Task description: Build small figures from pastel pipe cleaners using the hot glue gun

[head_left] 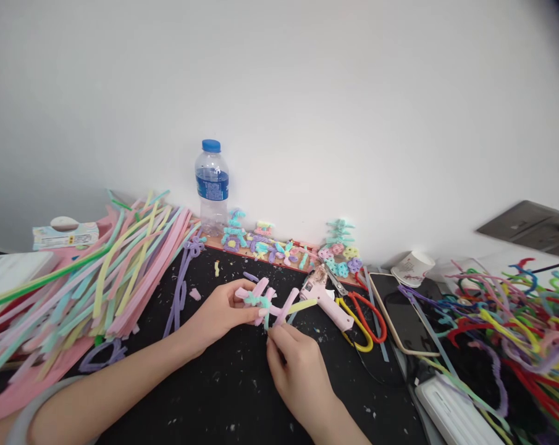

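Between both hands, above the black mat, is a small craft piece [257, 301] of pink, mint and yellow pipe cleaners. My left hand [221, 315] pinches its left part between thumb and fingers. My right hand [300, 371] is closed on the lower ends of the strips at its right, below a lilac stem and a yellow strip [302, 305] that points right. Just beyond the right hand lies a pink glue gun [328, 303], its nozzle end toward the wall.
Scissors with red [369, 318] and yellow handles lie right of the glue gun, near a phone [406, 318]. Pastel pipe cleaners [135, 266] heap at left, bright ones [529, 334] at right. A bottle [212, 185] and finished pieces [286, 253] line the wall.
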The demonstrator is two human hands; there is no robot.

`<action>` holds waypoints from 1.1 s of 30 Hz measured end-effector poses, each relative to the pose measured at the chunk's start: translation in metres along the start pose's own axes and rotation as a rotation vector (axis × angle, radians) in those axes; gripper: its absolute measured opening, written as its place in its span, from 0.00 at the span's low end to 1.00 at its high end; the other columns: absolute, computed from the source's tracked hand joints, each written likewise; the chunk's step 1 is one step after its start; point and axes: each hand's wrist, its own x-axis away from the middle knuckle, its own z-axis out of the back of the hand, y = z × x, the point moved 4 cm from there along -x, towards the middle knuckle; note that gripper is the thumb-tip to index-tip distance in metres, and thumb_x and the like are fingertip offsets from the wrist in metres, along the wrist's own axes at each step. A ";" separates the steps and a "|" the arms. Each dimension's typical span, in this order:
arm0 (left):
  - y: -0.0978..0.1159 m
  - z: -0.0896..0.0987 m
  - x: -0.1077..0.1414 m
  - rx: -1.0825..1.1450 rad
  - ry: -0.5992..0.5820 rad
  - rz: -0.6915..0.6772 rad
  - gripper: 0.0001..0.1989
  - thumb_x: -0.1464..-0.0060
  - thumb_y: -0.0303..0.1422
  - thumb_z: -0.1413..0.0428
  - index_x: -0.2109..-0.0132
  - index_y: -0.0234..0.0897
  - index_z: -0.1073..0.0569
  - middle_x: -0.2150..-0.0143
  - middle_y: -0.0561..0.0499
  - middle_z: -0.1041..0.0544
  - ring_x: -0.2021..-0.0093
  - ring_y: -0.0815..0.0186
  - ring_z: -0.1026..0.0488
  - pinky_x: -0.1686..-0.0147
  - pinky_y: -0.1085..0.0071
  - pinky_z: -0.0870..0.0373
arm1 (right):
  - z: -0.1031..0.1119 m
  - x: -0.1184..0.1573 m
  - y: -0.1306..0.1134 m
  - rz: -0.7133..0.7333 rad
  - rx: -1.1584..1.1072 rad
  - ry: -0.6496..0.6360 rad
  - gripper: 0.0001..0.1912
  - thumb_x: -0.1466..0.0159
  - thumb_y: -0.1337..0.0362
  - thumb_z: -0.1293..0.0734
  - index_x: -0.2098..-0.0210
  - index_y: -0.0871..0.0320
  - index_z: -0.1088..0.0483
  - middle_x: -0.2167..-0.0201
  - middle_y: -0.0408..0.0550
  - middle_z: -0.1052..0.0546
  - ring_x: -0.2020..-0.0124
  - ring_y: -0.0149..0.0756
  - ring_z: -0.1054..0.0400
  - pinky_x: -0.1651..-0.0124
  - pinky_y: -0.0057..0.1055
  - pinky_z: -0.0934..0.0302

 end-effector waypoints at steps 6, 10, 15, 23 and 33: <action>0.002 -0.001 0.003 -0.100 0.029 -0.027 0.09 0.58 0.30 0.38 0.68 0.36 0.31 0.77 0.58 0.30 0.74 0.69 0.32 0.70 0.73 0.36 | -0.001 -0.002 -0.006 0.017 0.041 0.015 0.12 0.38 0.72 0.44 0.78 0.58 0.41 0.80 0.41 0.37 0.81 0.27 0.46 0.77 0.25 0.56; -0.001 0.002 0.002 -0.030 0.035 -0.072 0.09 0.55 0.33 0.39 0.70 0.36 0.31 0.75 0.56 0.30 0.72 0.68 0.32 0.69 0.73 0.36 | 0.002 0.000 -0.006 -0.012 -0.062 0.036 0.08 0.38 0.69 0.42 0.70 0.58 0.34 0.81 0.40 0.37 0.81 0.28 0.43 0.77 0.24 0.52; 0.000 0.011 -0.001 0.108 0.083 -0.061 0.10 0.54 0.34 0.38 0.65 0.35 0.29 0.72 0.56 0.29 0.69 0.69 0.32 0.64 0.71 0.33 | 0.017 0.010 0.002 -0.082 -0.296 0.285 0.09 0.36 0.68 0.42 0.57 0.57 0.36 0.80 0.38 0.37 0.81 0.28 0.43 0.78 0.24 0.48; 0.005 0.017 -0.005 0.262 0.027 -0.074 0.09 0.54 0.34 0.37 0.67 0.35 0.28 0.74 0.55 0.30 0.71 0.71 0.33 0.64 0.71 0.33 | 0.022 0.003 0.050 -0.425 -0.864 0.558 0.09 0.34 0.57 0.42 0.65 0.56 0.39 0.79 0.37 0.41 0.81 0.27 0.48 0.79 0.23 0.51; 0.000 -0.009 0.010 0.050 -0.409 0.024 0.11 0.56 0.31 0.36 0.69 0.35 0.31 0.71 0.54 0.28 0.71 0.70 0.31 0.67 0.72 0.36 | 0.004 -0.009 0.014 -0.543 -1.270 -0.255 0.11 0.49 0.59 0.28 0.74 0.63 0.24 0.77 0.45 0.26 0.76 0.30 0.34 0.69 0.27 0.41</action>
